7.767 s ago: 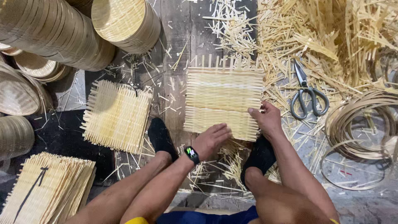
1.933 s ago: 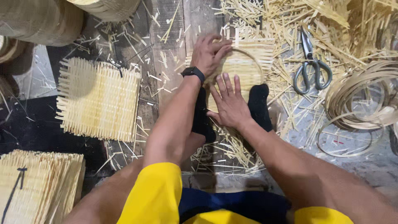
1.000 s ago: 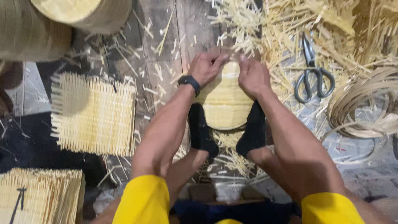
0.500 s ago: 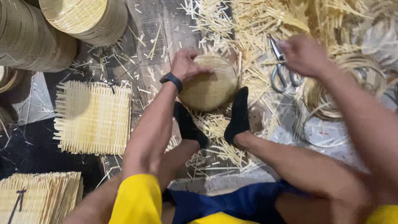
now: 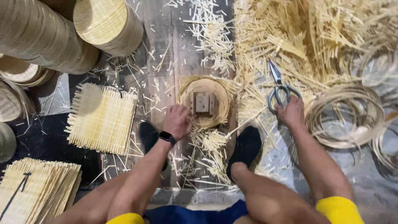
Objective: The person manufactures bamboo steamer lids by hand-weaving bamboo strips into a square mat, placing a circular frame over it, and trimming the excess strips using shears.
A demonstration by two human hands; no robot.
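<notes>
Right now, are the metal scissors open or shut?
Shut: the metal scissors' blades lie together in one point; the right hand grasps the loops.

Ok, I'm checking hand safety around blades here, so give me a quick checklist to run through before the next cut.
1. Right hand grips the grey metal scissors by the handles: ok.
2. Blades closed, pointing away from the body: ok.
3. Left hand steadies the round woven bamboo disc with its wooden block: ok.
4. Left fingers apart from the blades: ok.
5. Black-socked feet apart from the scissors: ok.
6. Blade sharpness: cannot tell.
</notes>
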